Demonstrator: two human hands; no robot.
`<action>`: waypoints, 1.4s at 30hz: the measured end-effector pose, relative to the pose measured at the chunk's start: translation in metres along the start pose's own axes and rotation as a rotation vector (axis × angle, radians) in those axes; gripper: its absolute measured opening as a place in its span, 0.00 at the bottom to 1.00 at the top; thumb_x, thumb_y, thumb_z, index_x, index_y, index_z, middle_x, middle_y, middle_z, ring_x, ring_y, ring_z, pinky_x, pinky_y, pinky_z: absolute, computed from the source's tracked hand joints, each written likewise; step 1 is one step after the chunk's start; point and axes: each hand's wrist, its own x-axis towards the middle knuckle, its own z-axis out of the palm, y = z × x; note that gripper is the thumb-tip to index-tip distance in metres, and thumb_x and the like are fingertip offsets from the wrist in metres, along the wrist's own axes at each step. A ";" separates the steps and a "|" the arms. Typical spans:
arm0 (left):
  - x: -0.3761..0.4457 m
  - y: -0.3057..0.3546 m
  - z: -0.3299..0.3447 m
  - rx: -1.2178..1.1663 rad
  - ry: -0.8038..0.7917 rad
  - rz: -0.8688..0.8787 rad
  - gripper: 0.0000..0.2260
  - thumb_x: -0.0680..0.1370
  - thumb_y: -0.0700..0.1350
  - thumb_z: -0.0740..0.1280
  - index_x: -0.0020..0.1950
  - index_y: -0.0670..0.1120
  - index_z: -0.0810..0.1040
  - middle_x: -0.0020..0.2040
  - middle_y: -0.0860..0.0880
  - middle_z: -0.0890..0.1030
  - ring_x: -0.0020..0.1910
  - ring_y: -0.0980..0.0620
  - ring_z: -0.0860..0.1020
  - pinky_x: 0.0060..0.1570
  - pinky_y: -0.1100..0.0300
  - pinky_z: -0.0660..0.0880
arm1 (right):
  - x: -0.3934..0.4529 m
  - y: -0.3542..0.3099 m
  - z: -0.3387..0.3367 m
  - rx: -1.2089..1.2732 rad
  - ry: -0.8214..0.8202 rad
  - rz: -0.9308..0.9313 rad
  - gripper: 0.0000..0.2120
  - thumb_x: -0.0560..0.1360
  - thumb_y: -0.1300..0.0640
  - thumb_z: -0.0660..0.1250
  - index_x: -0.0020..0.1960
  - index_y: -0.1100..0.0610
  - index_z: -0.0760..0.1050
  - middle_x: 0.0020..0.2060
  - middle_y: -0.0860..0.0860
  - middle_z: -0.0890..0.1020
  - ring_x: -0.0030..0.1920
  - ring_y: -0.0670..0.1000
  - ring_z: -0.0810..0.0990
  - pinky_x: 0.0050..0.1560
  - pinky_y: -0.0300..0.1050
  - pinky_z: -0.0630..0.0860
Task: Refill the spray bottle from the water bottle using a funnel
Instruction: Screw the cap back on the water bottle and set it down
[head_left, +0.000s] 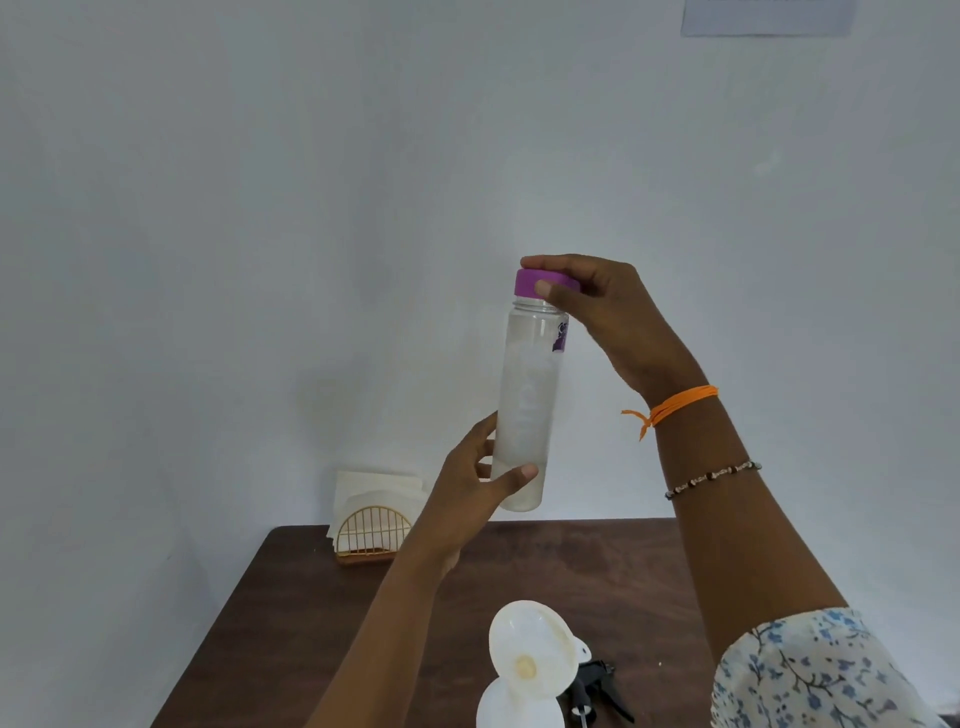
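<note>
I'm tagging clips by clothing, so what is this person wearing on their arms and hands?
Both hands are bare, with no gloves or rings visible. The right wrist carries an orange thread band with a knotted tail, and farther up the forearm a thin beaded bracelet. A white sleeve with blue floral print covers the right upper arm.

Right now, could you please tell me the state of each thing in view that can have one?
water bottle: upright, held in the air, a little water at the bottom
purple cap: on the bottle
funnel: seated in the spray bottle's neck
spray bottle: open, head off
spray head: lying on the table
left hand: grips the bottle's lower part
right hand: grips the cap
</note>
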 end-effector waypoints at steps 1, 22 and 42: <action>-0.001 0.000 0.002 0.012 0.027 0.005 0.28 0.73 0.50 0.70 0.70 0.55 0.64 0.61 0.55 0.73 0.54 0.55 0.75 0.48 0.66 0.75 | -0.001 -0.001 0.004 -0.047 0.055 0.017 0.12 0.72 0.60 0.70 0.55 0.55 0.79 0.53 0.51 0.81 0.52 0.49 0.79 0.52 0.40 0.76; -0.005 0.002 0.013 0.026 0.080 -0.014 0.29 0.73 0.53 0.68 0.71 0.58 0.61 0.60 0.58 0.69 0.56 0.54 0.73 0.57 0.58 0.73 | -0.007 -0.004 0.007 -0.073 0.096 0.057 0.15 0.74 0.53 0.68 0.60 0.50 0.73 0.59 0.50 0.71 0.54 0.45 0.73 0.41 0.30 0.76; 0.003 0.009 0.013 -0.007 0.080 0.020 0.28 0.74 0.52 0.69 0.70 0.58 0.61 0.61 0.58 0.70 0.57 0.54 0.74 0.58 0.56 0.74 | -0.009 -0.006 0.009 0.253 0.057 0.116 0.13 0.80 0.57 0.58 0.63 0.53 0.71 0.53 0.48 0.77 0.52 0.47 0.76 0.53 0.47 0.76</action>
